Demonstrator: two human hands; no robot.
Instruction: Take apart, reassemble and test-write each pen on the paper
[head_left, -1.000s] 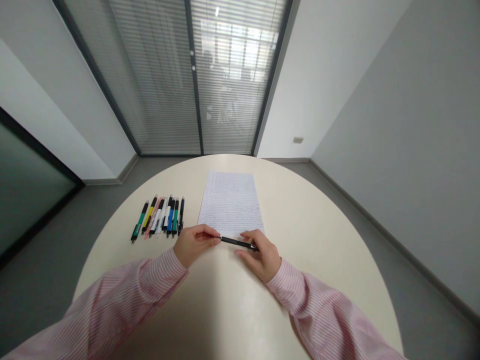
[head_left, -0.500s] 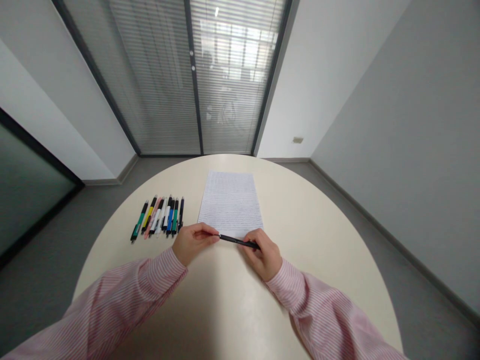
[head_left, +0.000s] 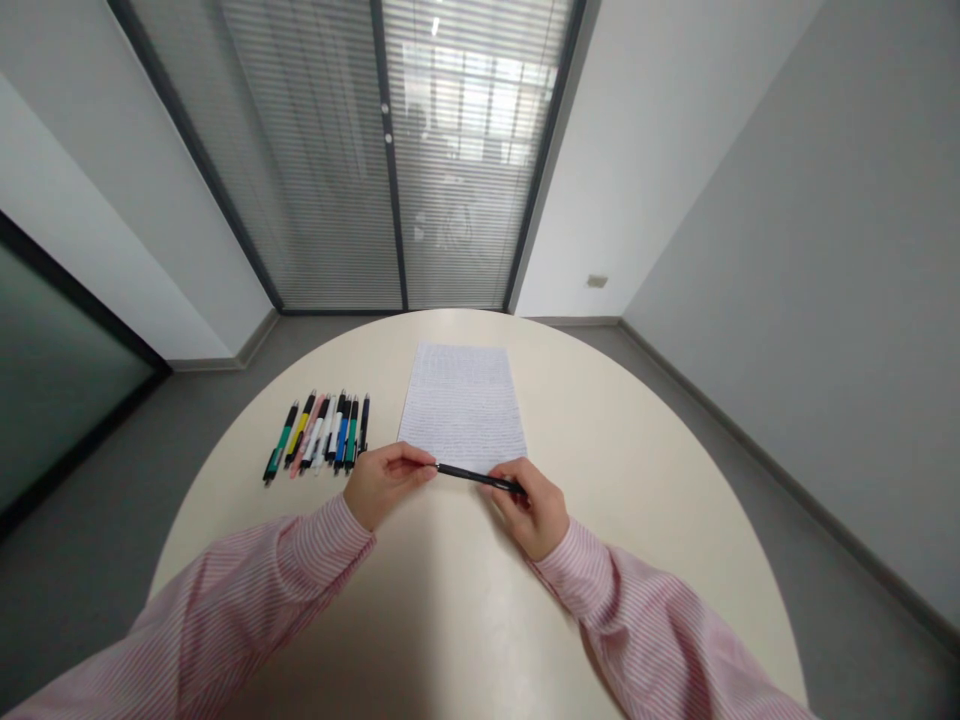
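A black pen (head_left: 466,473) spans the space between my two hands, tilted slightly down to the right. My left hand (head_left: 388,482) pinches its left end between thumb and fingers. Around the right end, the fingers of my right hand (head_left: 532,508) are closed, hiding part of the barrel. Just beyond the pen lies a sheet of lined paper (head_left: 465,400) covered with fine rows. Several pens (head_left: 319,435) in green, yellow, pink, white, blue and black lie side by side to the left of the paper, close to my left hand.
Everything rests on a round cream table (head_left: 622,450) whose curved edge shows left, far and right. Past it stand glass panels with blinds (head_left: 330,200) and a grey wall (head_left: 810,250) with a wall socket plate (head_left: 597,282) low down.
My right hand has shifted very slightly to the right along with the pen's right end. My left hand keeps its pinch almost unmoved.
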